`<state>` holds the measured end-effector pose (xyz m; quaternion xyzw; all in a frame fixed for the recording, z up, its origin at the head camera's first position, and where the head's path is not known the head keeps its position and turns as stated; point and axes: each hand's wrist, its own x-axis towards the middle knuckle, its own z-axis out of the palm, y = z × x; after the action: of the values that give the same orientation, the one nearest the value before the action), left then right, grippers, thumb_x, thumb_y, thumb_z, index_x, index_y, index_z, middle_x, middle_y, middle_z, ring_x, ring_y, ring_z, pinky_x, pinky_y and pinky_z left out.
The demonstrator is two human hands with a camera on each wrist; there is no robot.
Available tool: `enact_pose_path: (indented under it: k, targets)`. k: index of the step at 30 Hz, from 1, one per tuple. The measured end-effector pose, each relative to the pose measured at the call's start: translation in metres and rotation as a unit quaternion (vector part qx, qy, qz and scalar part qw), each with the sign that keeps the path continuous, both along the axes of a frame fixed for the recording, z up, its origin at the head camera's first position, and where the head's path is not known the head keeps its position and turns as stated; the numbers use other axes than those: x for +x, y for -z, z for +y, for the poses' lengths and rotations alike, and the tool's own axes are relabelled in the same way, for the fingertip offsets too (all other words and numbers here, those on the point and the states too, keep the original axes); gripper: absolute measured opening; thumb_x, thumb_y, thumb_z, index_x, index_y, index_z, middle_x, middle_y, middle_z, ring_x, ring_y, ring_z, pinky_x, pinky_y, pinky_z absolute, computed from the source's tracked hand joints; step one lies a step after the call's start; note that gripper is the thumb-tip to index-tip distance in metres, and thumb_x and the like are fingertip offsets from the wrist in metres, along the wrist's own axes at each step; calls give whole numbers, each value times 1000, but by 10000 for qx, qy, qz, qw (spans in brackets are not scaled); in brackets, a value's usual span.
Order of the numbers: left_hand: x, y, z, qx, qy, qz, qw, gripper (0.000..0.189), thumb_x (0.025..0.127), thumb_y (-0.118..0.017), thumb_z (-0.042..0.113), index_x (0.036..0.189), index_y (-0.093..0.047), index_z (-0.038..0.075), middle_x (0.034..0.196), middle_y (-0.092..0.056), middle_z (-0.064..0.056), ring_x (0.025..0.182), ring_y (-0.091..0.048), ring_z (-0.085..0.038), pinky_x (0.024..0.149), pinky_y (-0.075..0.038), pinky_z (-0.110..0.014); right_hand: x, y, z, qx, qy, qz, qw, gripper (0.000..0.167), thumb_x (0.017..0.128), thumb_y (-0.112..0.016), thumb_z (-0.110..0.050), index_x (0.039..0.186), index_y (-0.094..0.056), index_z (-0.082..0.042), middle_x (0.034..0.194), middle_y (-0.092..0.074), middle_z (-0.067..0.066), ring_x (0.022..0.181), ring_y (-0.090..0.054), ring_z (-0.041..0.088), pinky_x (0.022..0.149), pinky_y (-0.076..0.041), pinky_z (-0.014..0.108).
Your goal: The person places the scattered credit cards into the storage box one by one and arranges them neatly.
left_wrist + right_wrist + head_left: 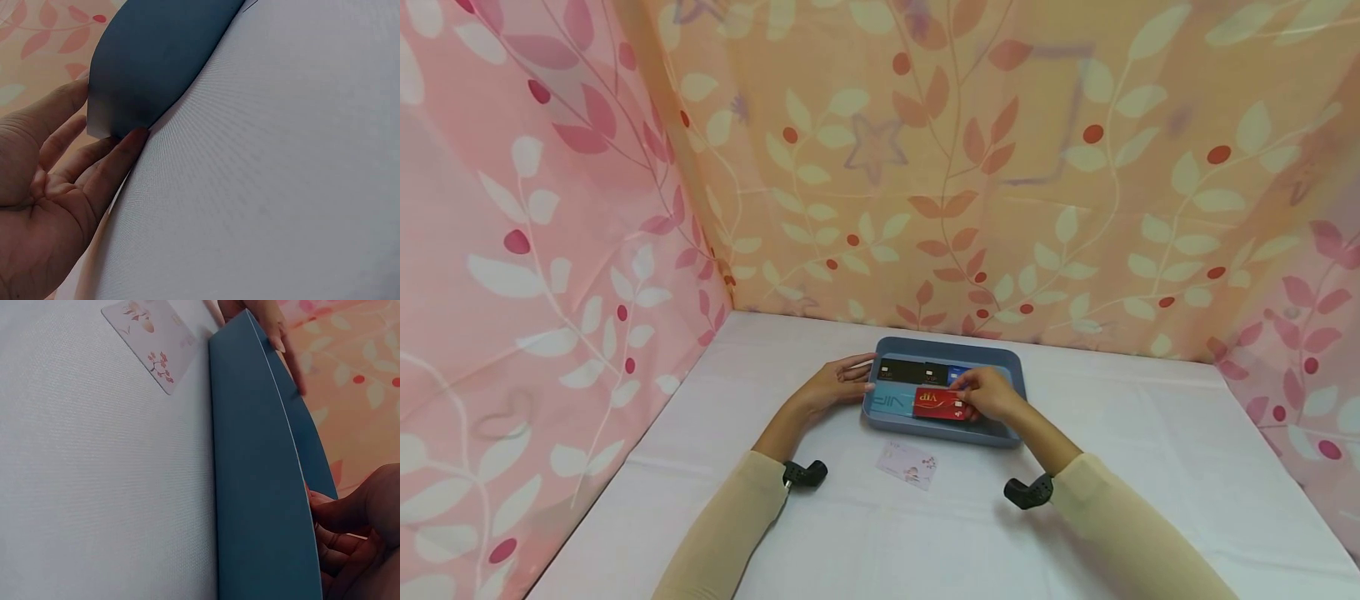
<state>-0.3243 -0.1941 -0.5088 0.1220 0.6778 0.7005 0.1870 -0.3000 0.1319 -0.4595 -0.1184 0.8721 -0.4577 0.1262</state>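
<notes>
A blue-grey rectangular tray [943,432] lies on the table with several cards in it. My left hand [831,385] rests at the tray's left end, its fairly straight fingers touching the outer wall; the left wrist view shows those fingertips [139,134] low against it. My right hand [988,393] reaches over the tray and pinches a red VIP card [936,403] at its right end. That card overlaps a light-blue card [892,399]. Behind are black VIP cards [901,371] and a blue card [956,372] partly hidden by my right fingers.
A pale pink card [907,464] with a floral print lies on the white tablecloth [880,533] in front of the tray. Patterned cloth [947,167] hangs behind the table and at both sides. A black wrist device [1028,492] sits at each sleeve cuff.
</notes>
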Motion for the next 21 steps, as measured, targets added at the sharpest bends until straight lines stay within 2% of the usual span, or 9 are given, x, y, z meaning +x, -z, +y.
enact_pose_path:
  k: [13,21]
  targets:
    - [0,0,0,18,-45,-23,10000,69,92,-74,2,154,-46,14,157,-43,-12,143,-44,-24,99,-53,-35,-3,7,-2,-14,69,-45,10000,16,98,-60,5,109,-69,11,70,-66,12,51,-61,17,51,-57,29]
    - [0,1,0,-26,-41,18,10000,69,92,-74,3,154,-46,14,157,-43,-12,143,-43,-24,99,-53,-35,-5,10,-3,231,116,109,9996,15,97,-60,5,107,-71,9,69,-65,10,50,-60,15,50,-56,28]
